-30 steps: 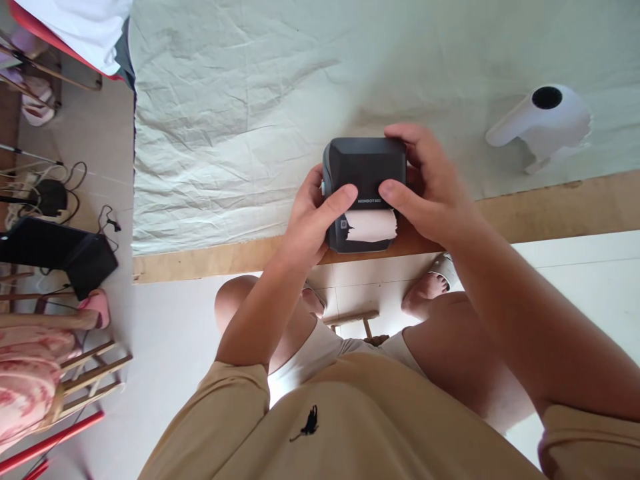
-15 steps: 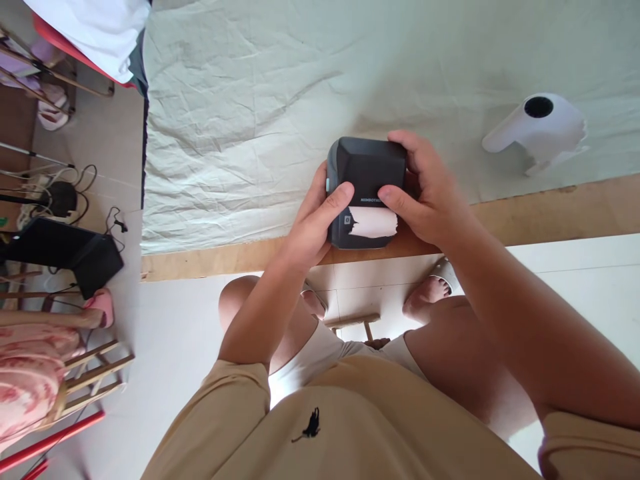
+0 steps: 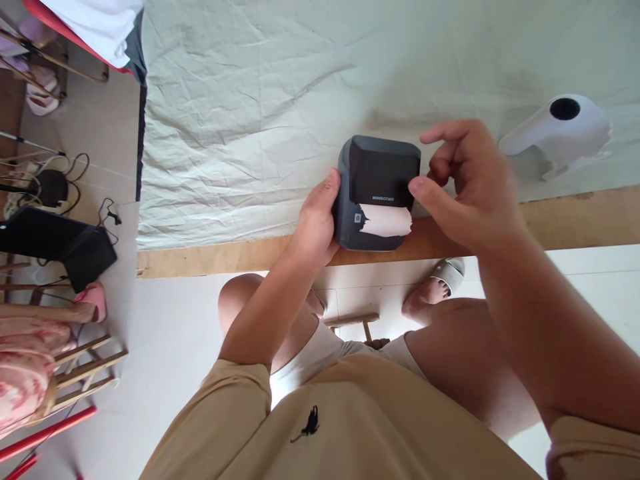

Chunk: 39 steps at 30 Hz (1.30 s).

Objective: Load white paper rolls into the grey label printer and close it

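Note:
A dark label printer (image 3: 384, 167) with a strip of torn pale paper (image 3: 387, 221) coming out of its slot is held above the near edge of the table. My left hand (image 3: 316, 217) grips its left side, with the thumb along the edge and the other fingers hidden beneath. My right hand (image 3: 470, 180) is off the printer's right side, thumb and index finger apart, nothing between them. Farther right, a white roll of paper (image 3: 575, 130) with a dark core and a ragged torn end lies on the cloth.
Wrinkled pale green cloth (image 3: 240, 120) covers the table, whose bare wooden edge (image 3: 210, 258) faces me. On the left, a person in a pink patterned garment (image 3: 25, 367) sits by a wooden chair (image 3: 85, 373). Cables and a black folded device (image 3: 60, 243) are nearby.
My right hand has let go of the printer and moved off to the right with its fingers opened. The left hand keeps its hold, its thumb now at the printer's side.

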### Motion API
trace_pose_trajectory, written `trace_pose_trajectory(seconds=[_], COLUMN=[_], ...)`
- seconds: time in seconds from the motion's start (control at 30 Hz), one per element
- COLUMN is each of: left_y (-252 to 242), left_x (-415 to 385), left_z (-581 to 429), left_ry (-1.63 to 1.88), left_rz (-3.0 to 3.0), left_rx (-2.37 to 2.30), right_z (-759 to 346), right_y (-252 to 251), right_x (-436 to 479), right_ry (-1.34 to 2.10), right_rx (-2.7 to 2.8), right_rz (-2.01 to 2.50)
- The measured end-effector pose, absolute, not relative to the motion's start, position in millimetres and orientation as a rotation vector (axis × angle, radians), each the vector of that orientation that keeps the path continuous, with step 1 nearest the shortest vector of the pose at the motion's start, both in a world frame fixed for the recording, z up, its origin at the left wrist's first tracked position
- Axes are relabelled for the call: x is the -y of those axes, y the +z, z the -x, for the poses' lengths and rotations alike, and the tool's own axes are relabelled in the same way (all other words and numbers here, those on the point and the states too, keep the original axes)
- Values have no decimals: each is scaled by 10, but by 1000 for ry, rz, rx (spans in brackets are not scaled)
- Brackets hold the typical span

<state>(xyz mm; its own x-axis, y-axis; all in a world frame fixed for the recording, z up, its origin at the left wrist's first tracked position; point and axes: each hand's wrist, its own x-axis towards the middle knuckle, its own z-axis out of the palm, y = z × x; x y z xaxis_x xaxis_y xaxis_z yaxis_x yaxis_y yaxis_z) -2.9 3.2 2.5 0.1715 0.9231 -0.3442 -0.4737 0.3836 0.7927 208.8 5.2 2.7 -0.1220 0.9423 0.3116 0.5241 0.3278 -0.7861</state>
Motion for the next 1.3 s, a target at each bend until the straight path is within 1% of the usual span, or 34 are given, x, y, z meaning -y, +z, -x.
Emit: trace_pose_trajectory(seconds=[0.1,0.2,0.3,0.4,0.47,0.6,0.77,0.93,1.17,1.3], left_y=[65,116,108,35,-18,-50,12,63,83,77], left_x=[-34,-34,-42,-53,-57,-47,-8,23,31,7], left_z=[14,-7,-14,-2,9,15,-10,-9,7,-1], left_ry=[1089,1103,1100,1091,1103,1097,1091,1058,1034,1035], left_rz=[-585,-576,-569,-577,-600,-623,-711,-817,-771,-745], left_rx=[-951,-971,-976,-977,-985,-1058,-1070,-1061,-1148,-1127], right_z=[-2135,-2137,-2111,-2071,-2039,-1985,-1920,-1877,-1979,-2083], right_y=[159,264,315,330,345,394,375,357,443,566], right_x=[-56,-43,-7,49,86,115,27,-17,-70,-25], right_ry=[791,797,703,489,342,286,189,249,482,616], right_rx=[1849,1885,1917,1901,1796,1621,1819,2082,2221,2120], right_rz=[1285,1278,1301,1275,1257,1318,1444,1666,1499,1423])
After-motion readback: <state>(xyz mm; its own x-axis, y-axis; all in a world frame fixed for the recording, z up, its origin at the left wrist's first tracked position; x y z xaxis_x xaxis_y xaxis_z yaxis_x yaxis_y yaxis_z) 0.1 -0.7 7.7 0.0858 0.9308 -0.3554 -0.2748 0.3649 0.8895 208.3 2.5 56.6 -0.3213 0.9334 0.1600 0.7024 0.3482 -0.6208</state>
